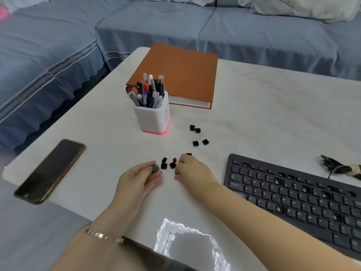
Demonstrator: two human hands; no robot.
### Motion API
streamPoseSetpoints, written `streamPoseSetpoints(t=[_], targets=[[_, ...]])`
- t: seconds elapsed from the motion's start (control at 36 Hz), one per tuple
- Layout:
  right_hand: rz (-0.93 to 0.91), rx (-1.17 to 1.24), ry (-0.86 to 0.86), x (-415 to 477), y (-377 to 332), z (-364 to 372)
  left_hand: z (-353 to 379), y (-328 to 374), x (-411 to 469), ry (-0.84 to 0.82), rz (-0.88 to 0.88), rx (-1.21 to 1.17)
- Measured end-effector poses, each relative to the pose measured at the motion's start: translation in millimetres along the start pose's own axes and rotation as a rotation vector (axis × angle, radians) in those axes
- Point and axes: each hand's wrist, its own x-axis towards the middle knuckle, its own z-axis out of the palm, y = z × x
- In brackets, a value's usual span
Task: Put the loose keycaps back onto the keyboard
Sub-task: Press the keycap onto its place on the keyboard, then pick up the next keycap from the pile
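On the white table (273,114) we see a dark phone (49,171) at the near left and, farther in, a white pen holder (154,118) full of pens (148,90). Just behind it lies a brown book (181,73); a coiled black cable (336,166) sits at the right edge, and a blue sofa (156,26) runs along the far side.

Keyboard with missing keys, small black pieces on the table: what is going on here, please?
A person is refitting keycaps. The left hand pinches one keycap; the right hand rests among the loose keycaps on the table, and whether it holds one is unclear. The keyboard shows several bare slots.
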Motion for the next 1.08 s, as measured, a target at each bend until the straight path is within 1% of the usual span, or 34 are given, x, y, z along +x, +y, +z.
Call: streamPoseSetpoints(t=[0.06,0.11,0.19,0.25,0.28,0.39,0.5,0.56,0.64,0.92,1.08], targets=[[0.045,0.095,0.004,-9,5,-2,4,1,-3,-0.032,-0.022,-0.021],[0.109,0.282,0.068,-21,9,-7,9,2,-7,-0.081,-0.019,-0.030],[0.230,0.729,0.210,-45,11,-20,18,2,-15,-0.147,0.028,0.012],[0.293,1.051,0.250,-62,12,-31,26,3,-21,-0.178,0.058,0.060],[0.321,1.164,0.253,-70,13,-37,31,3,-25,-0.193,0.073,0.089],[0.397,1.519,0.280,-100,21,-54,52,5,-43,-0.255,0.127,0.166],[0.431,1.743,0.316,-126,32,-67,75,3,-63,-0.335,0.159,0.174],[0.408,1.828,0.359,-138,37,-73,86,1,-72,-0.372,0.174,0.194],[0.371,1.888,0.417,-154,44,-80,100,-4,-83,-0.427,0.179,0.227],[0.325,1.882,0.522,-198,68,-85,138,-24,-106,-0.500,0.131,0.217],[0.328,1.871,0.537,-219,78,-84,157,-35,-115,-0.534,0.112,0.234]])
